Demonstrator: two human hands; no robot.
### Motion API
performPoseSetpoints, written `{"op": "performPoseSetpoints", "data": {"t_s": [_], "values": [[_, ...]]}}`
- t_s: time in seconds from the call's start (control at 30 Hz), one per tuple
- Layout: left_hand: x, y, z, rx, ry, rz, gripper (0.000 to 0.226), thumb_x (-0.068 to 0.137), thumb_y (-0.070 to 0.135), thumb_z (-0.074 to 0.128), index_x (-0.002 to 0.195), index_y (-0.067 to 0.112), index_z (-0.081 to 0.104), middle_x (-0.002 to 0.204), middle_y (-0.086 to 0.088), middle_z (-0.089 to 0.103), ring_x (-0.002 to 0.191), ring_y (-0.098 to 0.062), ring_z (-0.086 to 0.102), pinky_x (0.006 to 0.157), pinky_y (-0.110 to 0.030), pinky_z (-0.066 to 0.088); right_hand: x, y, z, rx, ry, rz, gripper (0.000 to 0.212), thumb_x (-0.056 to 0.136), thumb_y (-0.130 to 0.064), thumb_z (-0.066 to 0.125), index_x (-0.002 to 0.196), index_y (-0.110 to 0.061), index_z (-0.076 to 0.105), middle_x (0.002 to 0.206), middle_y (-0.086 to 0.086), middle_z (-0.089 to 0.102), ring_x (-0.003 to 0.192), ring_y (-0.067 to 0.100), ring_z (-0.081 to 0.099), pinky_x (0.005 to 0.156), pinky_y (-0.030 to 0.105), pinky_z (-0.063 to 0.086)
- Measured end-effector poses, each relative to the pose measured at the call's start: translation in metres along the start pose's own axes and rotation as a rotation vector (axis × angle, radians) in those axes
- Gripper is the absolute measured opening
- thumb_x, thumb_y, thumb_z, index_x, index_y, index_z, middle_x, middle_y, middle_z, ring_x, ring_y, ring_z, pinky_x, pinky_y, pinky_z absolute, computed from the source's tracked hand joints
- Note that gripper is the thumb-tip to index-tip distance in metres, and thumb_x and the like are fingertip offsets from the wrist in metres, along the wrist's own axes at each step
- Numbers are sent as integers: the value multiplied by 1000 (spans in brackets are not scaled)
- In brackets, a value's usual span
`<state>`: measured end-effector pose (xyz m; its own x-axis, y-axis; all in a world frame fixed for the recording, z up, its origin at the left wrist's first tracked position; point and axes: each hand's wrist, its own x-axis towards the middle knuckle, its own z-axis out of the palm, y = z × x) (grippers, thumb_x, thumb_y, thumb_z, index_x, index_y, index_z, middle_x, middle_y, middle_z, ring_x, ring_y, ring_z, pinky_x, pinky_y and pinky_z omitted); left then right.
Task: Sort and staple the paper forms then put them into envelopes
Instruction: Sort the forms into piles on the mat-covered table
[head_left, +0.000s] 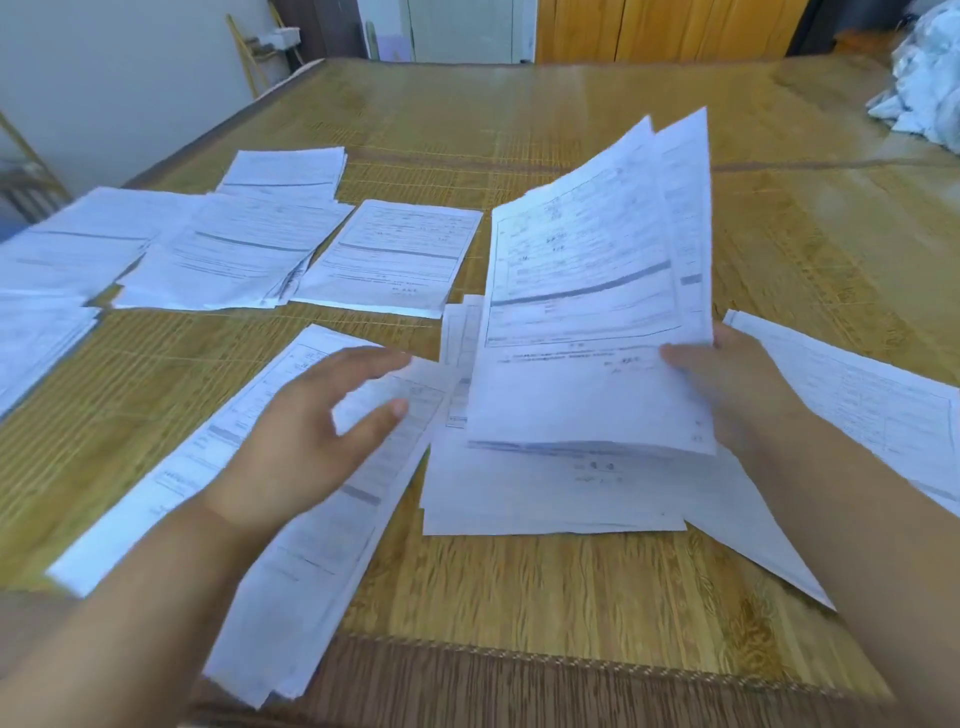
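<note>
Head view: right hand (737, 384) pinches lifted forms (587, 312); left hand (311, 431) spread, holding nothing, above stack (291, 493). Risk: fanned sheets slipping, mixing piles.

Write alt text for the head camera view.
A person's right hand lifts a few printed forms off a pile on a woven mat, while the open left hand hovers over another pile. More stacks lie beyond.
</note>
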<state>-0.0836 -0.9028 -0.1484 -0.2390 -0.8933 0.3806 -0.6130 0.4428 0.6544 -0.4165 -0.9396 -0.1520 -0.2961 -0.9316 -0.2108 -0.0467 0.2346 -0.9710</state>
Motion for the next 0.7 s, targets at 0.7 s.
{"op": "performPoseSetpoints", "data": {"t_s": [0.7], "values": [[-93, -73, -11, 508, -249, -273, 74, 77, 77, 11, 147, 52, 16, 162, 7, -1, 147, -10, -10, 118, -35, -12, -18, -5, 95, 319, -92, 100, 33, 94, -12, 59, 127, -15, 59, 102, -3, 69, 73, 8, 71, 44, 25, 53]]}}
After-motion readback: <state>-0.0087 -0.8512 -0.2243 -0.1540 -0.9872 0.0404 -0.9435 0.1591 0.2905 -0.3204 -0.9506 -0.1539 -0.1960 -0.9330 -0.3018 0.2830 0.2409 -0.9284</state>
